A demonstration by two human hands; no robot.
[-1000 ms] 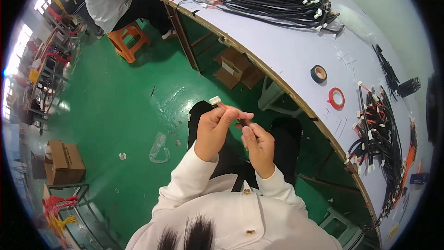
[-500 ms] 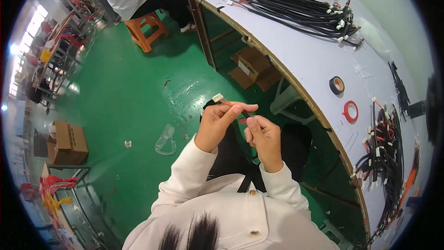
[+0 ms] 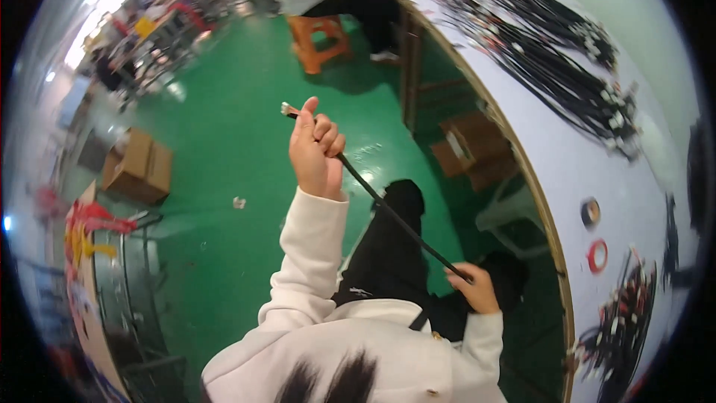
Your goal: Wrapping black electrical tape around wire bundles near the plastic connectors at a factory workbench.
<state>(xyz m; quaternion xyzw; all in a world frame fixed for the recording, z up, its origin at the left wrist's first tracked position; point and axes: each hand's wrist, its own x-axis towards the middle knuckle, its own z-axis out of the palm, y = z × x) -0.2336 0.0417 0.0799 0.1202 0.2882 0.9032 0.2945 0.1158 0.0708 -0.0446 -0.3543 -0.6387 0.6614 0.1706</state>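
A black-sleeved wire cable stretches diagonally between my two hands, above my lap. My left hand is closed round its far end, where a small white connector on short reddish wires sticks out past the thumb. Lower and to the right, my right hand grips the cable near its other end. What lies beyond the right fingers is hidden.
Along the right curves a white worktable with a bundle of black cables, black tape, red tape and a nearer cable pile. A person in white sits at an orange stool. A cardboard box stands left.
My hands have moved apart: the left went up and left with the connector end, the right down and right. The cable is now drawn out between them. The whole view has shifted.
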